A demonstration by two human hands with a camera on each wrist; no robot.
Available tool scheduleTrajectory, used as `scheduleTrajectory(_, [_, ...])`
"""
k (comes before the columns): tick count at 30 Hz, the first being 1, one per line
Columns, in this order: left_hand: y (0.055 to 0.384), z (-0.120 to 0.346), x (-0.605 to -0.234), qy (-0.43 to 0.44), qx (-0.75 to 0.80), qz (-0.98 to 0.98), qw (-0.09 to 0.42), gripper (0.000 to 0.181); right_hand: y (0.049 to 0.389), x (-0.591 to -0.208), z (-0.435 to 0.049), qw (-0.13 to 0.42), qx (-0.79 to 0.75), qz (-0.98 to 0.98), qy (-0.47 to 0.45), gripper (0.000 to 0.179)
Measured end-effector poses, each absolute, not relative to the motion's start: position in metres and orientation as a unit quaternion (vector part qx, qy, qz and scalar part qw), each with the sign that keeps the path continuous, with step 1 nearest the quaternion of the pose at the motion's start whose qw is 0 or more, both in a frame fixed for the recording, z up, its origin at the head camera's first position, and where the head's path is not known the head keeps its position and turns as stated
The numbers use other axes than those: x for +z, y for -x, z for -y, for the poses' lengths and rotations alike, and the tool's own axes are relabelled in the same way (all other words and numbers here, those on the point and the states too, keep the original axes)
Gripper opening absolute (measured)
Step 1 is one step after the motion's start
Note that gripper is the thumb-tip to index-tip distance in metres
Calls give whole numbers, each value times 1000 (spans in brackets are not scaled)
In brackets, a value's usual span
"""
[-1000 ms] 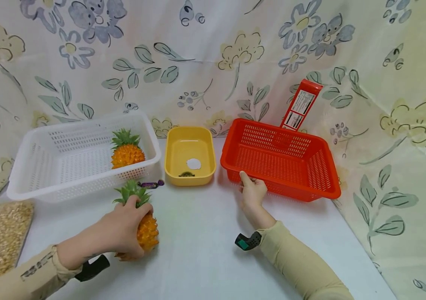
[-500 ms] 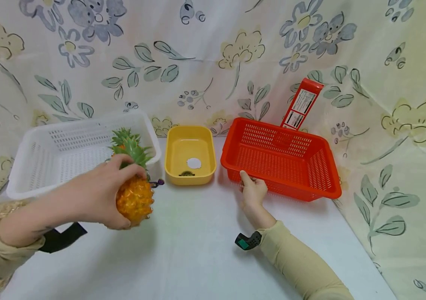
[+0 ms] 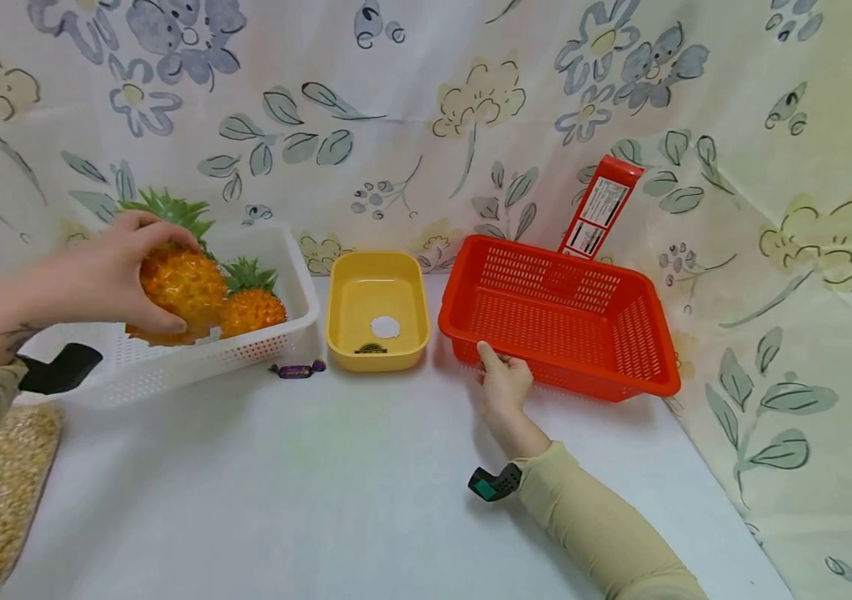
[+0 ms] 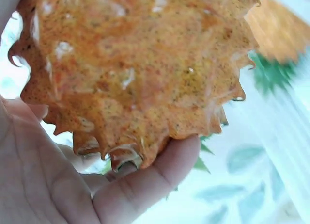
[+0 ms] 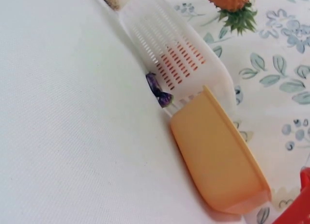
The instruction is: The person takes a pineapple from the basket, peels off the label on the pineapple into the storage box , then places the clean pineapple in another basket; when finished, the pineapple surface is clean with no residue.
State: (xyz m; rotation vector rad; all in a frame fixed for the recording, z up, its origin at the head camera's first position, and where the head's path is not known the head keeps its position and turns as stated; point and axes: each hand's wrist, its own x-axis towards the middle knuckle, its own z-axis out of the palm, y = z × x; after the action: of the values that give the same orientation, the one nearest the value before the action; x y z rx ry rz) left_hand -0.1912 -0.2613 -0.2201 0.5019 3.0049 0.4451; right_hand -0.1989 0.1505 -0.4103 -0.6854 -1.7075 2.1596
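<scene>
My left hand [image 3: 114,271] grips a small orange pineapple [image 3: 182,292] with a green crown, held over the white perforated basket [image 3: 171,369]. The left wrist view shows the spiky pineapple [image 4: 140,59] close up, with a finger and the palm against it. A second pineapple [image 3: 253,310] lies inside that basket, at its right end. At the red perforated basket [image 3: 568,377], my right hand [image 3: 504,387] holds the front edge near the left corner, thumb at the rim and fingers curled. The right wrist view leaves this hand out.
Between the baskets stands a yellow tub [image 3: 379,363]. A purple-wrapped candy [image 3: 297,370] lies before the white basket. At the left edge rests a bag of pale kernels [image 3: 17,475]. A red labelled strip [image 3: 600,208] rises behind the red basket; floral cloth [image 3: 411,75] hangs behind.
The left hand has lifted the pineapple off the table and carried it up and leftward to over the white basket. The candy shows fully again. The right hand has stayed put.
</scene>
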Motion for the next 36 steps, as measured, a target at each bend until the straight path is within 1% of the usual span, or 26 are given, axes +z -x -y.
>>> scheduleTrajectory(8, [218, 301, -245, -130, 127, -981, 64, 85, 199, -411, -150, 155, 753, 598, 228, 19])
scheduleTrajectory(12, [226, 310, -259, -120, 138, -980, 80, 84, 200, -411, -151, 154, 752, 600, 227, 19])
scheduleTrajectory(20, [235, 320, -279, -105, 138, -981, 91, 83, 201, -411, -150, 144, 748, 603, 236, 20])
scheduleTrajectory(28, [235, 314, -276, -88, 140, -981, 99, 105, 201, -411, -150, 146, 752, 597, 239, 19])
scheduleTrajectory(33, [231, 297, -274, -98, 150, -980, 89, 106, 200, -411, -151, 137, 761, 587, 239, 21])
scheduleTrajectory(36, [227, 286, -276, -105, 157, -979, 78, 104, 198, -411, -152, 107, 761, 592, 244, 24])
